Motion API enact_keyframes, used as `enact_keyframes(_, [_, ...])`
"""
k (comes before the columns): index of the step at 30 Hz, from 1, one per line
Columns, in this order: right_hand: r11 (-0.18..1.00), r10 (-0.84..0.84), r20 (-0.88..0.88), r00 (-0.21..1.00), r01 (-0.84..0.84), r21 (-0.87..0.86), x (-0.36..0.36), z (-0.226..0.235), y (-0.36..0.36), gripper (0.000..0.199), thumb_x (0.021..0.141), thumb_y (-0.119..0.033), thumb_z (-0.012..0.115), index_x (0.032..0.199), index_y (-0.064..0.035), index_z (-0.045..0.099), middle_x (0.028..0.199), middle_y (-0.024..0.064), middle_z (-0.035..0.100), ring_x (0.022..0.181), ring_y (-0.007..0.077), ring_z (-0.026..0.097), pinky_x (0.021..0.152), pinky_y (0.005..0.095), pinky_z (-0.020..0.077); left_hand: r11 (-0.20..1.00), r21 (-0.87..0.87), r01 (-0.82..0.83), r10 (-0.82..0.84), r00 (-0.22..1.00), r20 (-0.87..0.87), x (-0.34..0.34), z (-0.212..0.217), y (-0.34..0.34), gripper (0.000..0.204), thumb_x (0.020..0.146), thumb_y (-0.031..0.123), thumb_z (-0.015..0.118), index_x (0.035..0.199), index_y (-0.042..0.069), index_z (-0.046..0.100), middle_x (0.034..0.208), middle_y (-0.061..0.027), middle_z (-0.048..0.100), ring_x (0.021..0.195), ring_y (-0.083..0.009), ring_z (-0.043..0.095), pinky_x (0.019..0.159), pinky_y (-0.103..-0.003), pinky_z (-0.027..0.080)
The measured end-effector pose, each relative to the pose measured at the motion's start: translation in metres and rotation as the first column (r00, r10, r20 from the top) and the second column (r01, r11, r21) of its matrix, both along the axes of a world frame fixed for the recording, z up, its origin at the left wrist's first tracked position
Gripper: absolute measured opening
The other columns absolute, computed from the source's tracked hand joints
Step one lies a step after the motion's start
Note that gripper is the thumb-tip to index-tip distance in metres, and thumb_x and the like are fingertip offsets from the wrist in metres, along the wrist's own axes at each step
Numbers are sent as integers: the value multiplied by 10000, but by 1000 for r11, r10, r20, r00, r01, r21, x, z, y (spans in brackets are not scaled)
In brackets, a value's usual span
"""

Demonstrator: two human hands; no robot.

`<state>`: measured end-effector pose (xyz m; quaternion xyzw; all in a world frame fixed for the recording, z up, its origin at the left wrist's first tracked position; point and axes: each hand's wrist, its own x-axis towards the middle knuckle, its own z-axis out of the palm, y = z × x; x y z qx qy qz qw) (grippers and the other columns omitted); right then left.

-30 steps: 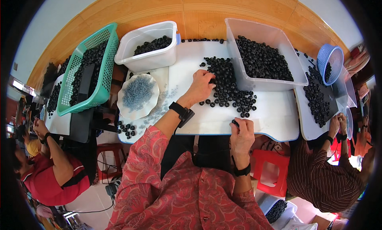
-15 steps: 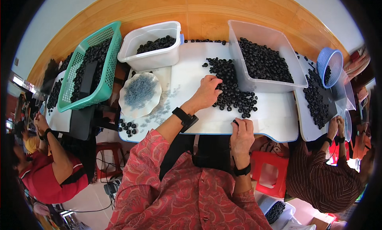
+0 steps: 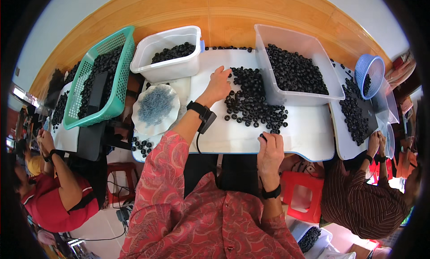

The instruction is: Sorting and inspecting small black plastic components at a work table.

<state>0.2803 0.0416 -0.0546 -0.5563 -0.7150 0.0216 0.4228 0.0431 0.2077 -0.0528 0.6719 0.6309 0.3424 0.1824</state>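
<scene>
We see black rings [image 3: 253,104] heaped on a white tabletop [image 3: 233,138] with a thin blue edge. The large tub [image 3: 309,95] and the small tub [image 3: 168,71] are translucent white, both filled with black pieces. The mesh basket [image 3: 117,100] is teal green; the small round basket [image 3: 365,68] is blue. The wavy dish [image 3: 139,120] is white, holding grey-blue bits. Our sleeve [image 3: 156,178] is red with a pale paisley pattern, and both wristbands are black. The stool [image 3: 304,198] is red. The wall panel [image 3: 233,10] is orange-brown wood.
</scene>
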Motion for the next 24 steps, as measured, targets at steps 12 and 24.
enact_keyframes(12, [994, 113, -31, 993, -113, -8, -21, -2, 23, 234, 801, -17, 713, 1024, -39, 649, 990, 113, 576, 872, 307, 599, 704, 386, 515, 990, -127, 61, -71, 994, -79, 2, 14, -5, 406, 764, -43, 496, 1099, 53, 706, 1162, -222, 621, 1045, -419, 587, 935, -439, 488])
enact_keyframes(24, [993, 118, -105, 987, -118, 9, -27, -14, 31, 317, 790, 31, 714, 1092, -5, 627, 1069, 146, 565, 774, 263, 622, 656, 331, 541, 975, -178, 133, -113, 986, 121, 7, 16, -26, 258, 849, 16, 562, 1060, 23, 710, 1094, -180, 681, 984, -310, 656, 884, -365, 518])
